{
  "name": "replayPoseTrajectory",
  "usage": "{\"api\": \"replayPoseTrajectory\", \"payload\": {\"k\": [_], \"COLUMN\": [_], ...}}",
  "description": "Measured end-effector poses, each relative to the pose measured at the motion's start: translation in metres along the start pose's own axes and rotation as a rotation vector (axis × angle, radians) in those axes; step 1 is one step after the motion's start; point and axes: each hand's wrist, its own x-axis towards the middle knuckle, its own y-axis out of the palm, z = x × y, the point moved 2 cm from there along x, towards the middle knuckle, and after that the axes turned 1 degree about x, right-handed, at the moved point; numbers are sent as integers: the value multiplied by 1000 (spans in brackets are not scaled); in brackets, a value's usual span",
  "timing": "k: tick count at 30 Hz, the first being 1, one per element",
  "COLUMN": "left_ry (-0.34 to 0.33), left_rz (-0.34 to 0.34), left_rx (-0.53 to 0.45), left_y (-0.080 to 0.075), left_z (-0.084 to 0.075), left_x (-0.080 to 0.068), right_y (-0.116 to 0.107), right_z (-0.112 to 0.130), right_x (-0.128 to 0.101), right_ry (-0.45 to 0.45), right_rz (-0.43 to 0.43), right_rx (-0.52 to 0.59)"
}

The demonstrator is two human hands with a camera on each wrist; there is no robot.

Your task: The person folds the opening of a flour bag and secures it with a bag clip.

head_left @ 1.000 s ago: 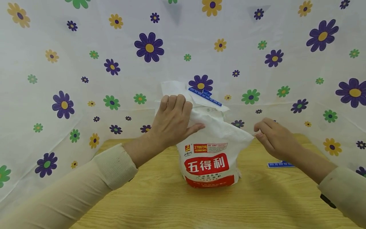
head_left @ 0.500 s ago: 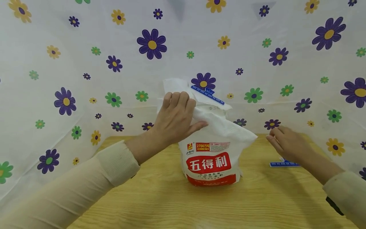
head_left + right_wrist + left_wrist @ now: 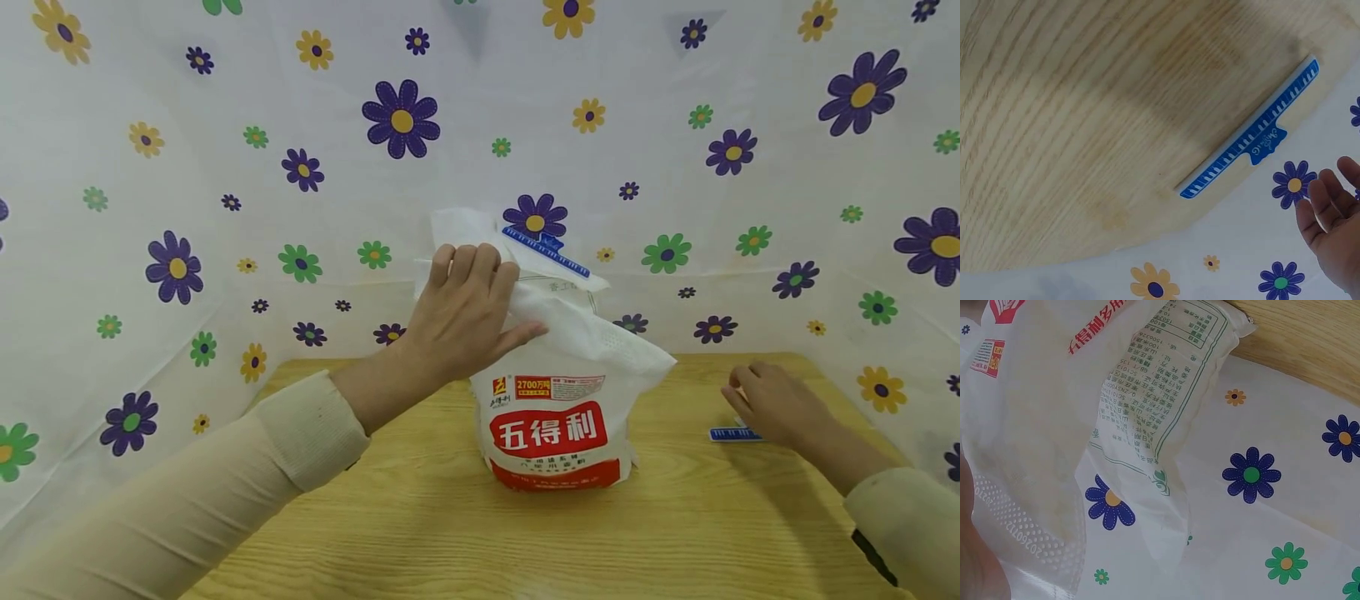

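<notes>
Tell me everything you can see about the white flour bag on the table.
The flour bag stands upright on the wooden table. It looks like white plastic, with red banners, Chinese lettering and green print on its back. Its crumpled, folded-over top carries a blue sealing clip. The left hand grips that top; the right hand is apart from it.

Two bare hands, cream ribbed-cuff long sleeves (image 3: pixel 300 433)

- My right hand (image 3: pixel 776 406) has let go of the flour bag's (image 3: pixel 558 400) right corner.
- It has dropped toward the table's (image 3: pixel 525 533) right edge, over the blue clip (image 3: pixel 733 434) lying there.
</notes>
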Motion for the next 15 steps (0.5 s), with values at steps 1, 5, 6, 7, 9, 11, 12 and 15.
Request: {"api": "replayPoseTrajectory", "payload": {"k": [1,5,6,7,9,11,12,15], "left_ry": [0,-3,-5,-8,-12,-14,-14,-14], "left_rz": [-1,-6,-7,-8,-9,-11,-11,-10], "left_rx": [-2,-11,-15,-20,-25,-27,-29,-29], "left_y": [0,0,0,0,0,0,0,0], "left_z": [0,0,-1,-1,0,0,0,1], "left_x": [0,-1,-1,-1,-1,-2,-2,-3], "right_y": [2,10,11,12,15,18,20,25], "right_z": [-1,-7,-9,-10,-14,-17,-20,-26], "right_x": [-1,-5,-6,-7,-9,-10,-10,-10], "right_ry": [4,43,56,65,86,97,98,114], "right_rz": [7,67,88,104,139,162,171,207], "right_rx": [-12,-41,-45,-41,-27,-15,-13,-5]}}
